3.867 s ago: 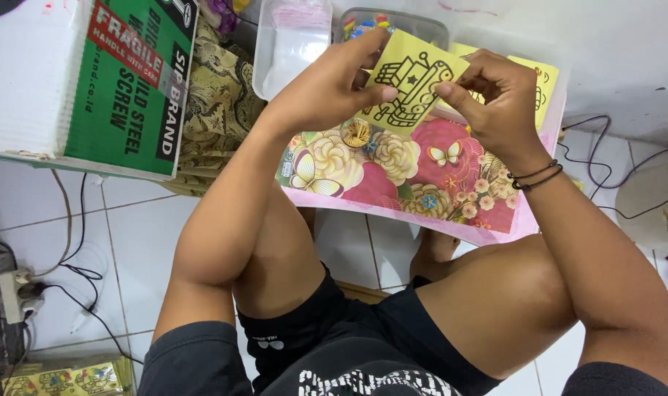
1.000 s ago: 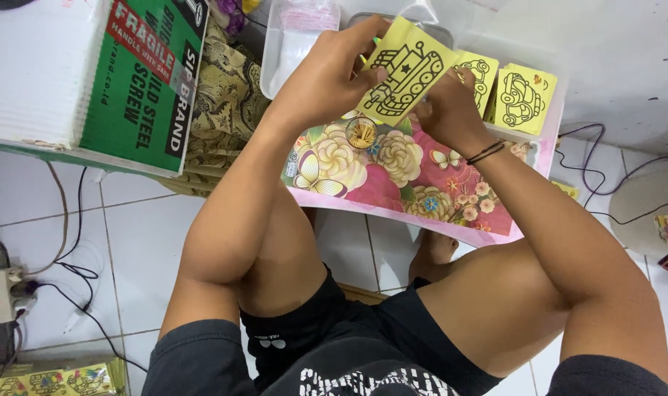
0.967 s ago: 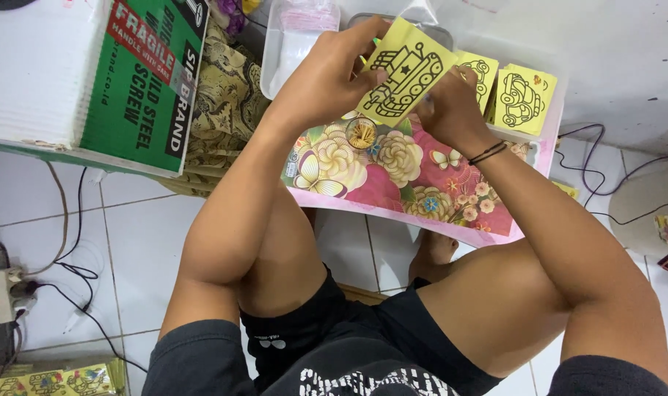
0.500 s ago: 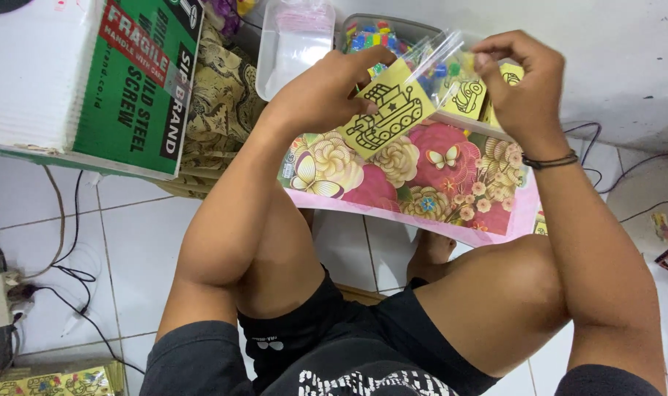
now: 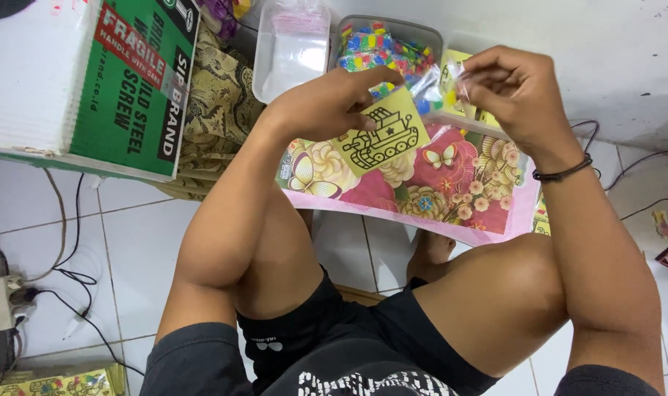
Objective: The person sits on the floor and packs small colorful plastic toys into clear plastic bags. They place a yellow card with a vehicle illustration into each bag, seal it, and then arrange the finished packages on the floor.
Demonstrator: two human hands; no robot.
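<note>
Holding a yellow card (image 5: 381, 137) printed with a black tank outline, the left hand (image 5: 326, 103) pinches the card's upper edge between thumb and fingers, so that the card hangs tilted above the flowered cloth (image 5: 451, 183). To its right, the right hand (image 5: 513, 92), a dark band at its wrist, grips a small clear plastic bag (image 5: 451, 77) by its top with pinched fingertips; the two hands are near each other but apart. Behind the hands, a grey tray of coloured pieces (image 5: 381, 48) sits beside an open clear plastic container (image 5: 290, 44), with more yellow cards (image 5: 451, 62) just right of the tray. A green and white cardboard box (image 5: 92, 81) lies at far left. Below, the person's bare knees frame the white tiled floor (image 5: 128, 249), where cables run to a power strip (image 5: 4, 301).
</note>
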